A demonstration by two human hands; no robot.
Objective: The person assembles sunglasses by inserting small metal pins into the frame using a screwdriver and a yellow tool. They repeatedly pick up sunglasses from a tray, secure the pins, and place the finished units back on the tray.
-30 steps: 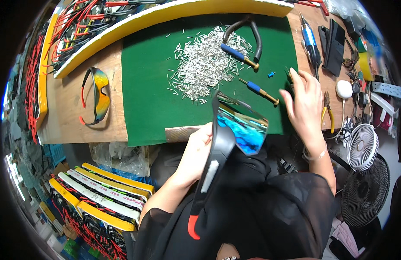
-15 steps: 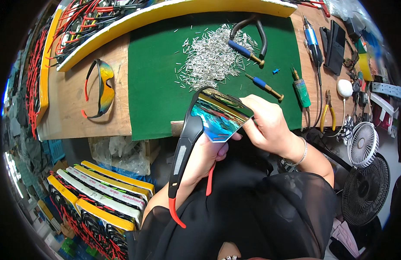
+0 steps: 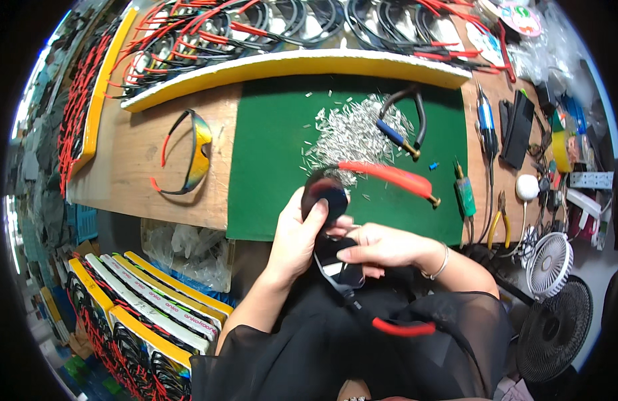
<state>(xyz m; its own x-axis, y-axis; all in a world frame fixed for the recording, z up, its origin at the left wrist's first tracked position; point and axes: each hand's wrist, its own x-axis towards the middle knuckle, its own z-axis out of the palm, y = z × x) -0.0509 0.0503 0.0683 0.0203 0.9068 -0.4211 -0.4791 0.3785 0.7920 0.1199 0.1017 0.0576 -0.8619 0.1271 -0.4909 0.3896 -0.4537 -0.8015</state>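
A pair of wraparound sunglasses [image 3: 320, 190] is between my hands above the near edge of the green mat [image 3: 265, 194]. Its dark inner side faces up, one red-tipped arm reaching over the mat and the other toward my lap. My left hand [image 3: 290, 234] grips the far part of the lens, thumb on top. With its thumb pressed on the near part of the lens, my right hand [image 3: 386, 246] holds the other end. Beyond them lies a heap of small silver metal pins [image 3: 356, 134], partly covered by the sunglasses.
Another pair of sunglasses [image 3: 202, 150], orange-lensed, rests on the wood at left. A yellow-edged foam rack [image 3: 295, 65] of eyewear spans the back. At right are a blue-handled driver [image 3: 393, 134], a green-handled tool [image 3: 465, 196], yellow-handled cutters [image 3: 500, 227] and a white fan [image 3: 549, 265].
The sunglasses have turned from their mirrored outer side to their inner side, arms now pointing right. My right hand has moved nearer my body, and the view has shifted, showing more of the back rack.
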